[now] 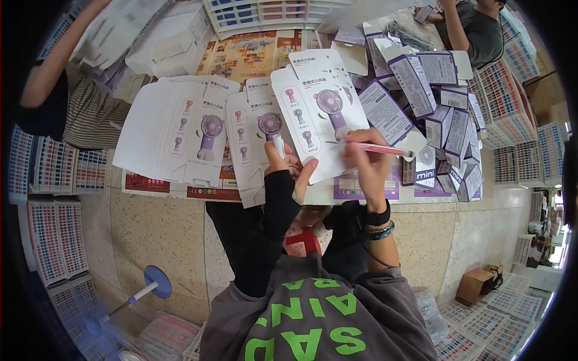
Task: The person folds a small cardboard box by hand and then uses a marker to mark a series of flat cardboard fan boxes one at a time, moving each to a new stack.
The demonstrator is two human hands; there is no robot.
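Note:
My right hand (368, 165) is closed around a red-and-white pen (385, 149), its writing end over the lower part of a flat, unfolded white carton (328, 78) printed with a purple handheld fan. My left hand (286, 165) is closed on a small white tube-like thing (279, 146); its exact kind is unclear. The thumb of that hand lies at the carton's lower left edge. Beside it on the left is a second flat carton (244, 162) with the same print. Further left lies an overlapping stack of flat cartons (153, 120).
Small folded white-and-purple boxes (454, 129) are heaped on the table's right side. A white crate (271, 15) stands at the back. Another person's arm (48, 78) is at the left, and a person (475, 33) is at the far right. Stacked trays (57, 234) line the left side.

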